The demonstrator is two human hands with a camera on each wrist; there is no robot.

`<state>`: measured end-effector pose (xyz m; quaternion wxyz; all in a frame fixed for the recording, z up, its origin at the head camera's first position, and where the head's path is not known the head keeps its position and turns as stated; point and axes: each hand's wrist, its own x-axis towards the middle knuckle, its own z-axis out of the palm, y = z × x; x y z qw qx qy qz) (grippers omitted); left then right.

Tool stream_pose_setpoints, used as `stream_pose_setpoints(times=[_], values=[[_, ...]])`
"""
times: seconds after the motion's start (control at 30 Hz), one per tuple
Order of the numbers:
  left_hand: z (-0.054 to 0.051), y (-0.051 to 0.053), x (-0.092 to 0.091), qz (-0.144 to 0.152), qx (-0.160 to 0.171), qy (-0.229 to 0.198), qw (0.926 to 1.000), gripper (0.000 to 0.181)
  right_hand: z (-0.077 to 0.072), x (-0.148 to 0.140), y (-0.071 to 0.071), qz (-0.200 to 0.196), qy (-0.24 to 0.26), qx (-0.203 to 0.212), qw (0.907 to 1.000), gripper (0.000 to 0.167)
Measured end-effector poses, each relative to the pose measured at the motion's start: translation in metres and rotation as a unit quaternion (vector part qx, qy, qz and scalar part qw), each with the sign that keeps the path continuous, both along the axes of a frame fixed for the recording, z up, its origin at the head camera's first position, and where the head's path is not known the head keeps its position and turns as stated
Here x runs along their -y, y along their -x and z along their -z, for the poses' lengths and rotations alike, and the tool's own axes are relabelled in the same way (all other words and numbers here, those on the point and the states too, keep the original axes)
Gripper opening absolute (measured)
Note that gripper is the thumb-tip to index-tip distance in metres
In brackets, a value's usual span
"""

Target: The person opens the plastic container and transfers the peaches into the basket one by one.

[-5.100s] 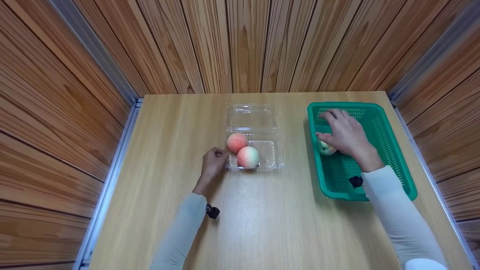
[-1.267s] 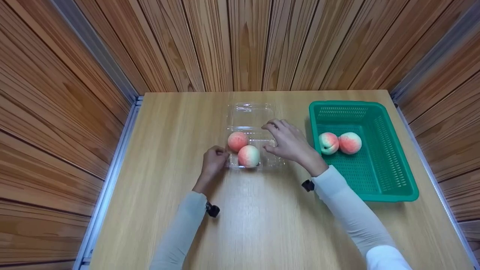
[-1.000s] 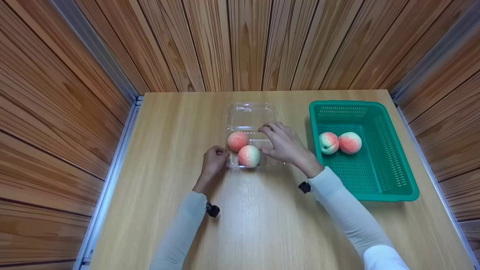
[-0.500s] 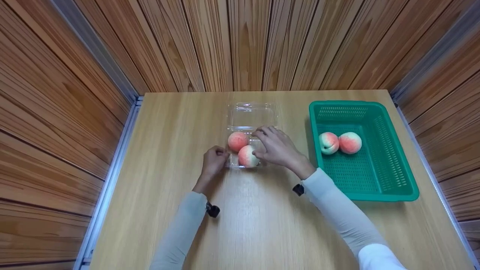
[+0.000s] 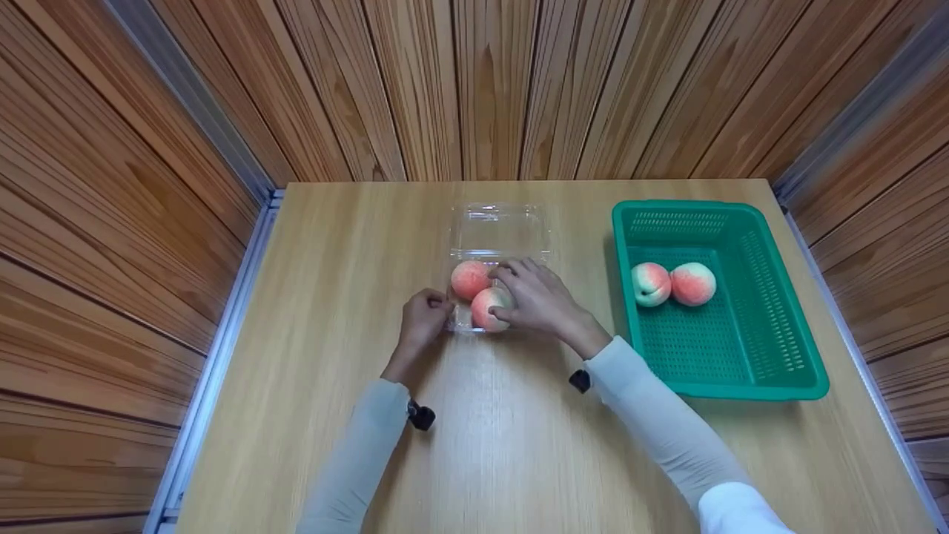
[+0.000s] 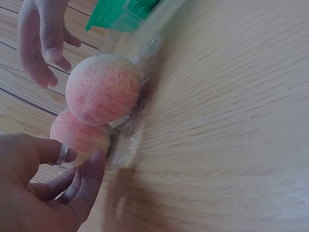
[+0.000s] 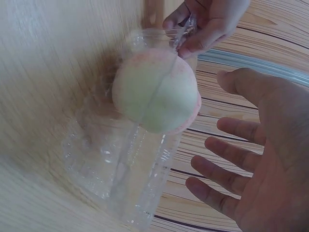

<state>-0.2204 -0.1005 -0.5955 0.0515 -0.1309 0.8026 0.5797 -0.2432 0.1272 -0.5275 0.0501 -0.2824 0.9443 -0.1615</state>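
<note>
Even light in the head view, a sheen on the wooden tabletop [image 5: 482,460], soft shadow beside the green plastic basket [image 5: 741,391]; the left wrist view is dimmer; in the right wrist view, glints and blur on the clear clamshell [image 7: 106,159]

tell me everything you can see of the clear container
The clear container is see-through and glossy, apparently thin plastic, with a lid laid open on the far side of its base. It sits on the table left of the green basket, holding two peaches. The left hand pinches its left edge; the right hand hovers over its right part.
</note>
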Motion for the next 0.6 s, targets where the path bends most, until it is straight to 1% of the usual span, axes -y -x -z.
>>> stream_pose_setpoints(times=[0.17,0.37,0.6], values=[[0.0,0.0,0.0,-0.001,-0.001,-0.002,1.0,0.009,0.005,0.002,-0.001,0.001,-0.006,0.004,1.0,0.067],[0.0,0.0,0.001,-0.001,0.002,-0.01,1.0,0.011,0.011,0.005,0.0,-0.001,-0.015,-0.003,0.9999,0.067],[0.001,0.001,0.0,-0.004,0.005,-0.017,0.9998,0.009,0.017,0.007,-0.001,0.007,-0.013,0.017,0.9997,0.071]])
